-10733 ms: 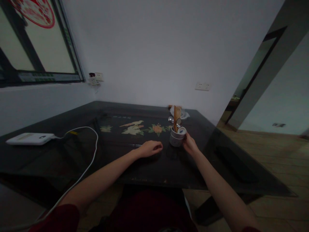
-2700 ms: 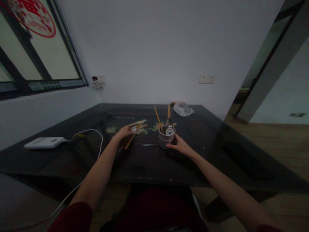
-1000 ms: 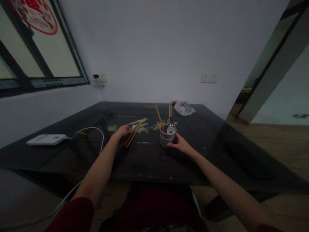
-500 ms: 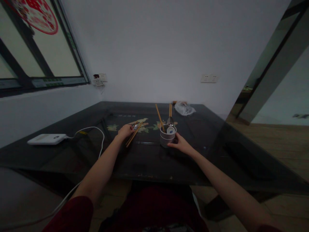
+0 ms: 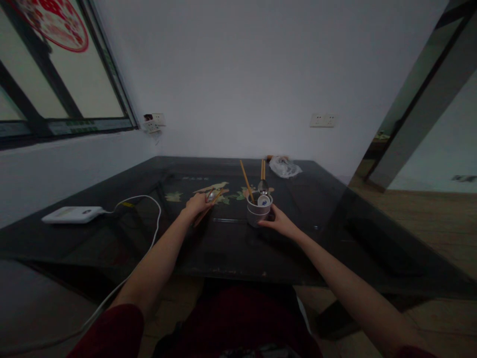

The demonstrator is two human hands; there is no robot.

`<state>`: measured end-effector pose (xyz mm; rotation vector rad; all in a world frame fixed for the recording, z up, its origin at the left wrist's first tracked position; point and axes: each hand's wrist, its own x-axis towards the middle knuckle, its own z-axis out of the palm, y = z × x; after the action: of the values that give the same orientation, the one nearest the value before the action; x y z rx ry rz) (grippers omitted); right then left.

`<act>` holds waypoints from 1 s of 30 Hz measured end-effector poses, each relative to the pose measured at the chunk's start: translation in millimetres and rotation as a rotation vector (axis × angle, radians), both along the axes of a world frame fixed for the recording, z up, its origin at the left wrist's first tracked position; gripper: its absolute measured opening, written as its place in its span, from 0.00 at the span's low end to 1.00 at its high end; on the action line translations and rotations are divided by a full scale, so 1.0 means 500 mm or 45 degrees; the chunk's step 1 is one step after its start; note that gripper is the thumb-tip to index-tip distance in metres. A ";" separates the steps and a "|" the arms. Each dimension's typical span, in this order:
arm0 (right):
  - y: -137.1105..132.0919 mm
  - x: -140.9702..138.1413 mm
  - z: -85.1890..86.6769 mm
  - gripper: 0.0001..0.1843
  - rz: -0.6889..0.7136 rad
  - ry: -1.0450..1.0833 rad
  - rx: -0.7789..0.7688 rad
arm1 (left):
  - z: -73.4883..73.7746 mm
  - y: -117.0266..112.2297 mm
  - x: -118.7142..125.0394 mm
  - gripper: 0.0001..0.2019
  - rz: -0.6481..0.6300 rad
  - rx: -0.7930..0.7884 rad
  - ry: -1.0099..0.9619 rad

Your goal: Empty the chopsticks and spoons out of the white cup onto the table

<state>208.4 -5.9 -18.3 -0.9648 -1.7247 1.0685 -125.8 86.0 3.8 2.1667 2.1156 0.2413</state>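
A white round holder [image 5: 258, 214] stands on the dark glass table [image 5: 238, 248]. It holds a few wooden chopsticks [image 5: 246, 180], a metal spoon [image 5: 263, 186] and a white-and-blue ceramic spoon [image 5: 264, 200]. My right hand [image 5: 280, 223] grips the holder's right side. To the left, my left hand [image 5: 198, 204] is closed on a bunch of wooden chopsticks [image 5: 208, 205] whose tips stick out past the fingers. A metal spoon lies by them, hard to make out.
A white power bank [image 5: 70, 214] with a white cable [image 5: 149, 219] lies at the table's left. A crumpled clear plastic bag [image 5: 283, 167] sits at the far edge by the wall. Floral inlay [image 5: 208, 191] decorates the table. A doorway opens on the right.
My left hand has lifted slightly and closed round the chopsticks lying on the table. My right hand stays on the holder.
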 end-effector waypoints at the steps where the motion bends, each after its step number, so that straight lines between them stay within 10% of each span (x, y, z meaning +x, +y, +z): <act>1: 0.000 0.000 0.000 0.38 0.008 0.010 -0.002 | 0.001 -0.003 0.004 0.21 -0.001 -0.005 -0.002; 30: 0.003 0.001 -0.004 0.39 -0.001 -0.002 0.006 | 0.013 0.000 -0.014 0.10 -0.014 -0.107 0.020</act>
<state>209.0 -4.4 -20.3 -0.9631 -1.7275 1.0631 -132.7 85.8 10.4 2.1394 2.0816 0.1328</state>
